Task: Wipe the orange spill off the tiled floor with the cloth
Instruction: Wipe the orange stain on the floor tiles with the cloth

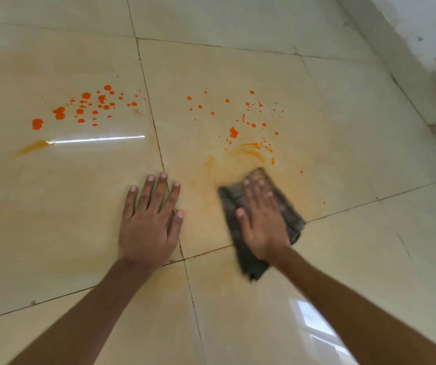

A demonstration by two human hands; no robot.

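I see my right hand (261, 222) pressed flat on the cloth (288, 206), fingers (260, 189) stretched out and close together, palm down; it is blurred, and nothing is pinched. The cloth is dark grey, rumpled, lying on the floor (356, 259) at about 4 o'clock from the frame's middle, sticking out past the hand on all sides. My left hand (149, 225) lies flat on bare tile just beside it, at 9 o'clock from the cloth, fingers spread wide, holding nothing. The spill (234, 133) shows as two scatters of orange drops: one at 12 o'clock from the cloth, with a pale orange smear (253, 151) curving right at the cloth's far edge, and a denser cluster (87, 106) at 10 o'clock, well apart from both hands. A wall (422, 27) runs along the upper right.
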